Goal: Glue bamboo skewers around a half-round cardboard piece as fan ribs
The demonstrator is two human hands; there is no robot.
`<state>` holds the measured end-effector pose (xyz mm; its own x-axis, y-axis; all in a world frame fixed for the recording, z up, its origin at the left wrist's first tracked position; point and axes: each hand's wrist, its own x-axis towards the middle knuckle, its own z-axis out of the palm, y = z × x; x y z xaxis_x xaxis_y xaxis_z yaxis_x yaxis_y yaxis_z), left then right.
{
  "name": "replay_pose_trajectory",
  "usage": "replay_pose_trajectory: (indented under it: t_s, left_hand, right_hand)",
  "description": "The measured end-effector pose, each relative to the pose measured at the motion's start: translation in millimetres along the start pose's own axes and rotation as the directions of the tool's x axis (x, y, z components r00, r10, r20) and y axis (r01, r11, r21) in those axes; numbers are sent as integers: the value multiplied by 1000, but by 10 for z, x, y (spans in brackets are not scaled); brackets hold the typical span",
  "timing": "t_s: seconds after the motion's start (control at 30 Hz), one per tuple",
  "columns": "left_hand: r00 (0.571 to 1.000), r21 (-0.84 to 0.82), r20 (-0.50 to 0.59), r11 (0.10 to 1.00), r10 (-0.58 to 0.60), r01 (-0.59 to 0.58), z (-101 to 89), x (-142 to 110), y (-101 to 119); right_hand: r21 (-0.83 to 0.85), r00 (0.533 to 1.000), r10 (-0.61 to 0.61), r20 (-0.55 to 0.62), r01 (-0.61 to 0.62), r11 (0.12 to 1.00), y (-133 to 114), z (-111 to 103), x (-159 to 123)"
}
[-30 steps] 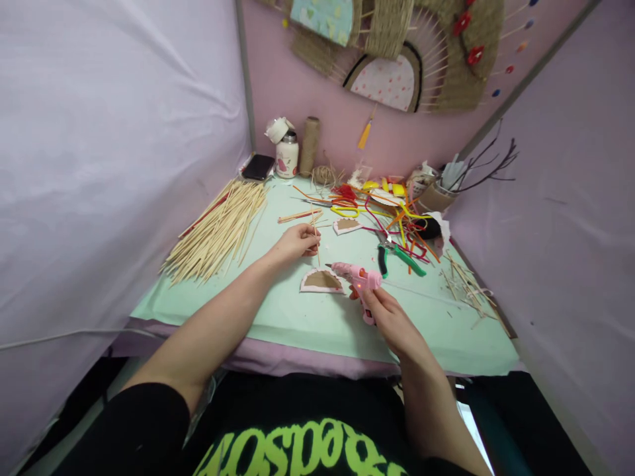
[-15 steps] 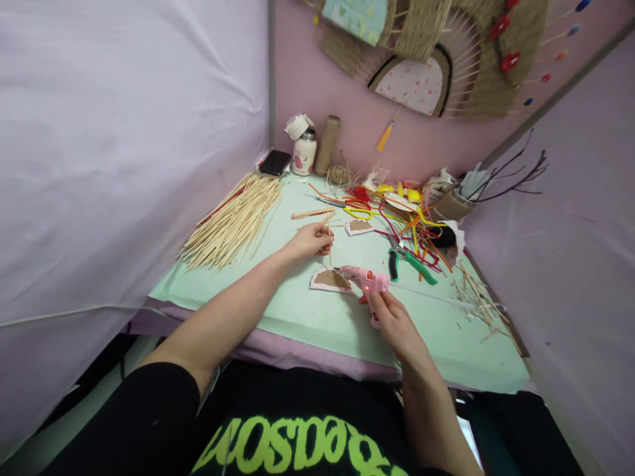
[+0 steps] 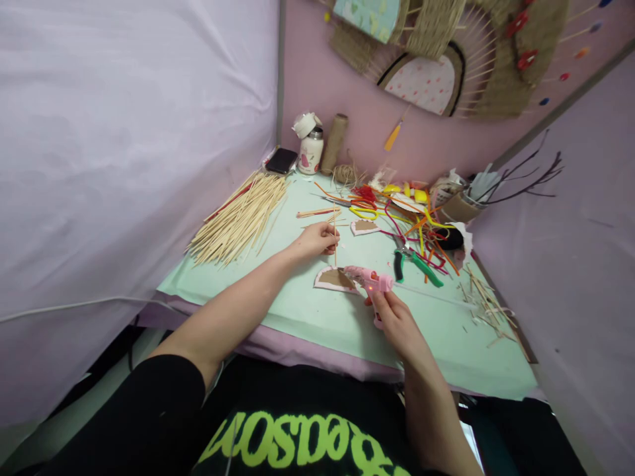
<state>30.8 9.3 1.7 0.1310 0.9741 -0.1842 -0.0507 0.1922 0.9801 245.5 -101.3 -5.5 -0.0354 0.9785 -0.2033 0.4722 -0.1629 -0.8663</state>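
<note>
Over the counter (image 3: 292,307): one thin stick (image 3: 336,258), left fingers (image 3: 329,239) pinching it, which I judge light, stiff, snappable, best held mid-length; glue gun (image 3: 377,281), right fingers (image 3: 381,309) clasping its handle.

We are in a small craft workspace, curtained with pale cloth (image 3: 139,132), its pink wall (image 3: 322,92) hung with twine work (image 3: 436,30). At our green-covered table (image 3: 297,311) we see thin sticks (image 3: 238,221), scissors (image 3: 351,205), pliers (image 3: 427,272), bright craft stems (image 3: 421,233) and a pink glue gun (image 3: 378,283).
</note>
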Motion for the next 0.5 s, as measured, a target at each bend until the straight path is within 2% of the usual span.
replay_pose_trajectory:
  t_s: [0.5]
  left_hand:
    - [1000,-14,-19,1000,-20,20,11,7,-7]
  right_hand:
    - [-36,999,-40,20,41,999,52,-44,-42]
